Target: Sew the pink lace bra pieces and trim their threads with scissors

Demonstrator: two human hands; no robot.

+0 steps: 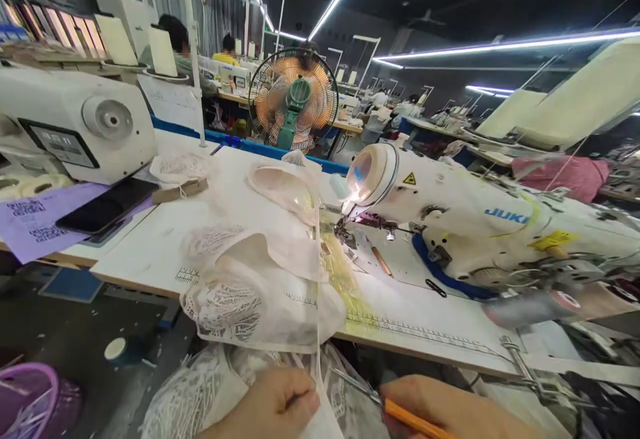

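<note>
At the bottom, my left hand (280, 399) is closed, thumb against curled fingers, gripping white lace fabric (185, 392) below the table edge. A narrow white strip (319, 279) runs down past its thumb from the sewing machine's needle area. My right hand (445, 402) is wrapped round the orange handle (417, 420) of a slim tool, whose thin metal shaft (356, 383) points left across the lace. More white lace-and-cloth pieces (270, 292) lie on the table, joined along the strip. The sewing machine (450, 205) stands to the right, its lamp lit.
Yellow film (345, 285) and a small pen-like tool (380, 257) lie by the needle. A phone (107, 205) rests on purple paper (45, 222) at left, near a second machine (75, 122). A fan (295, 99) stands behind; a purple basket (40, 399) is lower left.
</note>
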